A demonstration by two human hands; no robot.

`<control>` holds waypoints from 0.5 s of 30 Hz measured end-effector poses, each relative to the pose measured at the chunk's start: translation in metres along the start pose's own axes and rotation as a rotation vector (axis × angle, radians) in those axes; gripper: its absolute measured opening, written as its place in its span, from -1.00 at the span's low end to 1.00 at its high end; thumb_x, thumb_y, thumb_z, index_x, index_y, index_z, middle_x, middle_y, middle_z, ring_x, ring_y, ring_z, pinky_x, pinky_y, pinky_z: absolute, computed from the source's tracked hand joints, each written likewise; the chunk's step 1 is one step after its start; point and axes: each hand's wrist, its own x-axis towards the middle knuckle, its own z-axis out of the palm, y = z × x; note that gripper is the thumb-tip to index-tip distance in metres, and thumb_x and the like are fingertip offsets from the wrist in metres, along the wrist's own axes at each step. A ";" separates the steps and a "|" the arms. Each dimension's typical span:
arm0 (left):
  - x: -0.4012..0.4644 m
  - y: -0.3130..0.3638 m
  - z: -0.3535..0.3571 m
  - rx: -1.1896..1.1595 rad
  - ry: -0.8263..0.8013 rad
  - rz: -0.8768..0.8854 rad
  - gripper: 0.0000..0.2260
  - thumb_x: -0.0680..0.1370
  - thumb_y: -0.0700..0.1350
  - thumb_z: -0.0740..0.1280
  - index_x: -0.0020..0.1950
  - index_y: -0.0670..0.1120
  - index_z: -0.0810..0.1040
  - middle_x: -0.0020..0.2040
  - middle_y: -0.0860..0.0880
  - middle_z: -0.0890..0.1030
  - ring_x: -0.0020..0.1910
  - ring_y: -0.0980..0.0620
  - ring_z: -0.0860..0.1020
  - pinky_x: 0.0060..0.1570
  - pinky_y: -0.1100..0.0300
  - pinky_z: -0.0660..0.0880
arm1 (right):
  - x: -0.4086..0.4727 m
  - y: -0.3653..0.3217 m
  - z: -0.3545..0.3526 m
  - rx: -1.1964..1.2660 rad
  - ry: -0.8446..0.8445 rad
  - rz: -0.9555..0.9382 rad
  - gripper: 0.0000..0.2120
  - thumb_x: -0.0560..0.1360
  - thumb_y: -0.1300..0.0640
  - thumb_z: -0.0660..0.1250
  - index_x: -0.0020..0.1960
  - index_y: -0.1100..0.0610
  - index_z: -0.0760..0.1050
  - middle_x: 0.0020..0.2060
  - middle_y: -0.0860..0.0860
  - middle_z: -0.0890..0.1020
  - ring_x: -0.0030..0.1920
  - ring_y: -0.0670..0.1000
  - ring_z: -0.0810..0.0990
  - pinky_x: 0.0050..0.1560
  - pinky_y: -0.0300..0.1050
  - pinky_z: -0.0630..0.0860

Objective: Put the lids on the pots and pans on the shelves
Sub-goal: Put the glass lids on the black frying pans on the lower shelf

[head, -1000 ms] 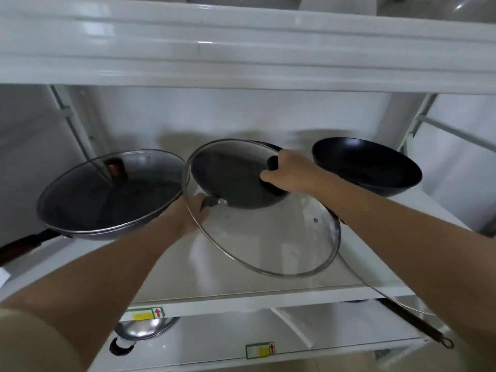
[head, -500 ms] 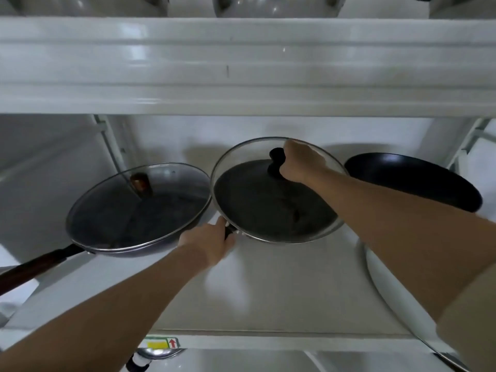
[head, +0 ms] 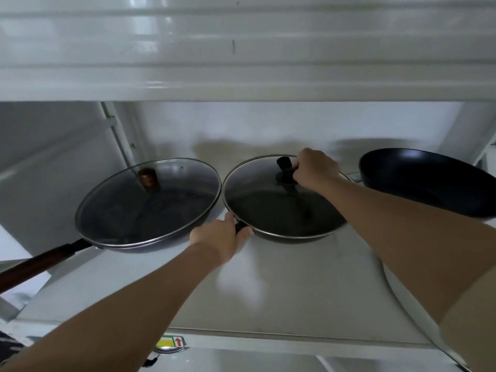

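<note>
White metal shelving fills the frame, with an upper shelf (head: 241, 84) edge across the top and a pale shelf (head: 281, 296) below it carrying three pans. At centre sits your middle pan (head: 284, 232), dark, with a glass lid (head: 257, 183) lying flat on its rim. Your right hand (head: 316, 167), at upper centre-right, is clamped on the lid's black knob (head: 284, 163), fingers curled round it. Your left hand (head: 220, 237), just below and left of that pan, has its fingers closed on the short black handle (head: 239, 226) at the pan's near edge.

Left of centre, the left pan (head: 161, 237) already wears its own glass lid (head: 139, 208) with a brown knob (head: 147, 176); its brown handle (head: 35, 267) runs off toward the lower left. The rims of these two pans nearly touch. At the right edge the right pan (head: 429, 181) stands uncovered, dark inside. A yellow sticker (head: 171, 342) with a red arrow shows on the shelf's front lip at bottom centre.
</note>
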 end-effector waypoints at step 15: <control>0.002 0.006 -0.002 0.002 -0.016 -0.054 -0.51 0.58 0.28 -0.03 0.30 -0.02 0.35 -0.03 -0.06 0.60 -0.01 -0.11 0.61 -0.08 0.06 0.45 | -0.003 0.001 0.001 -0.034 -0.047 -0.042 -0.81 0.52 0.17 0.24 0.06 0.23 0.53 -0.17 0.13 0.57 -0.18 0.17 0.53 -0.20 -0.08 0.40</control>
